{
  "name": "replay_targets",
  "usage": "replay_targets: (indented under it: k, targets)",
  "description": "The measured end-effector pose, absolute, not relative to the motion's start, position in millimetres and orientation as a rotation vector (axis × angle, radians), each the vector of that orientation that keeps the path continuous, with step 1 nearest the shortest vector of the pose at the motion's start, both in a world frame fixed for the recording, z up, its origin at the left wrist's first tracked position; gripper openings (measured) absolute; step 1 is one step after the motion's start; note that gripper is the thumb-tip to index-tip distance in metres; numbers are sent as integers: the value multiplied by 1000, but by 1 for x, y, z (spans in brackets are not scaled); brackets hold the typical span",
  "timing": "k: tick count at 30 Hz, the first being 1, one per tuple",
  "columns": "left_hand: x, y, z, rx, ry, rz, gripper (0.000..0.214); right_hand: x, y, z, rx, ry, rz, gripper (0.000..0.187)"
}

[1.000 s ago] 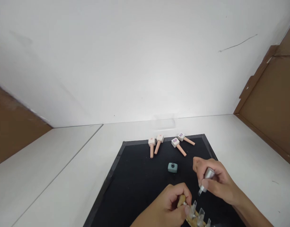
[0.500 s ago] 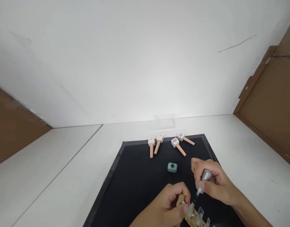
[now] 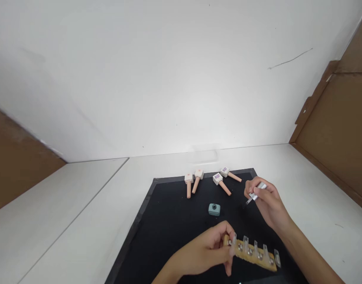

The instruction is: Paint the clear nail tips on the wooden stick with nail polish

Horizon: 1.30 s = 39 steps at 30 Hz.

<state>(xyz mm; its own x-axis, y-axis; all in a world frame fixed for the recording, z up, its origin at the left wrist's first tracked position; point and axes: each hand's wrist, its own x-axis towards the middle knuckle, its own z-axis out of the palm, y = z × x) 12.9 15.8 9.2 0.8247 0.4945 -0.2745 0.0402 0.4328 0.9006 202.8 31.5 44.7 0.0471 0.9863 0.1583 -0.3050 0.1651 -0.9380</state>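
My left hand (image 3: 207, 248) pinches the left end of a wooden nail tip stand (image 3: 254, 258), where several clear false nail tips (image 3: 266, 253) stand up in a row on silver mounts. Higher and to the right, my right hand (image 3: 271, 205) grips a nail polish brush (image 3: 260, 191) by its silver cap. Its bristle end points down and left, apart from the nail tips. Between the hands and farther back, an uncapped teal nail polish bottle (image 3: 214, 210) rests on the black mat, its dark round mouth showing.
Two white polish bottles (image 3: 188, 178) with peach caps lie at the mat's back edge. Two more with purple labels (image 3: 218, 178) lie to their right. A clear plastic tray (image 3: 205, 155) sits behind the black mat (image 3: 169, 213). Brown cardboard (image 3: 337, 118) stands at the right.
My right hand has drawn the brush up and away from the nail tips. My left hand has turned the stand, so its whole row now shows, slanting toward the right.
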Motion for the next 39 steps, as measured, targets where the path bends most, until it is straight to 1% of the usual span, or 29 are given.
replay_targets:
  k: [13,19,25,27,32,35,37,39]
  targets:
    - [7,25,-2,1139,682,167,45,209,35,43,-946,-1054,1186,17]
    - [5,26,-1,1336,864,62,29,210,36,42,-963,-1049,1188,17]
    - [-2,30,7,1789,1034,-25,24,210,36,41,-967,-1069,1194,19]
    - [-4,32,8,1853,1063,-42,23,210,35,42,-971,-1082,1197,20]
    - [-7,35,4,1777,1114,-17,28,209,34,44,-987,-1108,1197,22]
    - [-14,39,5,1619,1098,-88,31,210,34,43,-1005,-1132,1194,23]
    - [-21,43,8,1588,1110,-126,29,211,35,42,-1020,-1151,1188,24]
    - [-27,48,10,1617,1181,-73,23,212,36,39,-1040,-1178,1181,23]
